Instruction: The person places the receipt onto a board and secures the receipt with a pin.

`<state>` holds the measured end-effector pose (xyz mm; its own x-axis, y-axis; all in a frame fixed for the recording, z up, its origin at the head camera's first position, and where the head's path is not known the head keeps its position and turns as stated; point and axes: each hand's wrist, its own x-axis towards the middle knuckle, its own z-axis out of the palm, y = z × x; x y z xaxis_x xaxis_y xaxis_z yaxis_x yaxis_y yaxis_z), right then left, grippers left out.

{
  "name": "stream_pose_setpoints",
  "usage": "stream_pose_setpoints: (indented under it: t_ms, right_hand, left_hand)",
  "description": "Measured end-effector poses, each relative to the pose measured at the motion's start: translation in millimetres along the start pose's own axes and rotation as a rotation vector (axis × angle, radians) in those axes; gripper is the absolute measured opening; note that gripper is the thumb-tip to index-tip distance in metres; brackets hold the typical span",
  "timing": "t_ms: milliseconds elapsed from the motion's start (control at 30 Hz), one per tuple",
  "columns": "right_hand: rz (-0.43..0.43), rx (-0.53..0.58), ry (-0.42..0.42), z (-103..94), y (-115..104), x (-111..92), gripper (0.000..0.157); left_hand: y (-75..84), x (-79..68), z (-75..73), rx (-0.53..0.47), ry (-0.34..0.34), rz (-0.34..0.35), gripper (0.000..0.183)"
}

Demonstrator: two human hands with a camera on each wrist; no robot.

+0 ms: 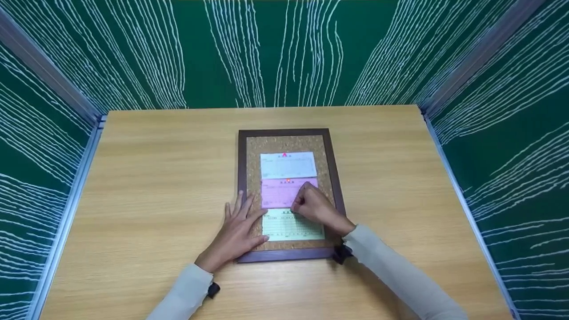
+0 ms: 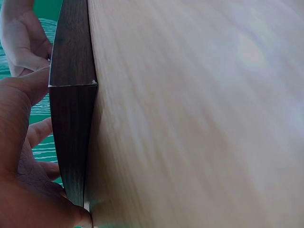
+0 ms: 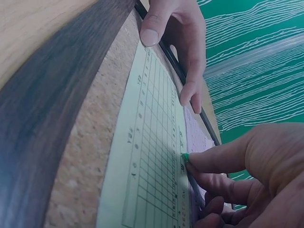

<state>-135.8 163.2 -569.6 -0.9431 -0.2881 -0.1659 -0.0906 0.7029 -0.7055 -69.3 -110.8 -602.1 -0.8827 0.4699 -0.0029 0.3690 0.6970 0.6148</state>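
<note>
A cork board [image 1: 286, 143] in a dark wooden frame lies on the table, bearing a white slip [image 1: 288, 166], a pink slip [image 1: 278, 194] and a green slip [image 1: 291, 227] in a column. My right hand [image 1: 318, 205] pinches a green push pin [image 3: 185, 156] between thumb and forefinger at the top edge of the green slip. How deep its point sits is hidden. My left hand [image 1: 240, 231] lies spread over the board's left side; its thumb and forefinger touch the green slip's left edge. A red pin [image 1: 284, 154] tops the white slip, an orange pin [image 1: 288, 180] the pink one.
The wooden table [image 1: 169, 178] extends around the board on all sides. Green panels [image 1: 373, 40] with wavy white lines stand behind and at both sides, joined by metal posts [image 1: 484, 53]. A dark band [image 1: 214, 290] shows at the left wrist.
</note>
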Motion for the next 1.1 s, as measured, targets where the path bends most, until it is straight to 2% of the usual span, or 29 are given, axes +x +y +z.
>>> stream_pose_setpoints:
  t_ms: [133,267,533,833,1100]
  right_hand:
    - [0.014,0.001,0.03,2.7,3.4,-2.2,0.012]
    - [-0.015,-0.026,0.08,6.8,4.3,-6.0,0.015]
    - [-0.188,-0.092,0.146,16.1,8.2,-14.6,0.014]
    - [-0.283,-0.04,0.148,17.5,18.7,-21.2,0.007]
    - [-0.304,-0.037,0.15,17.1,24.2,-21.5,0.007]
  left_hand:
    - [0.1,0.3,0.1,0.001,0.003,0.006,0.073]
    - [-0.7,0.3,-0.1,0.003,0.008,0.013,0.073]
    - [-3.0,-0.9,-1.4,0.007,0.02,0.014,0.074]
    - [-0.6,-1.4,-1.4,-0.006,0.017,0.01,0.074]
    - [-0.2,-0.2,-0.9,-0.006,0.021,0.021,0.072]
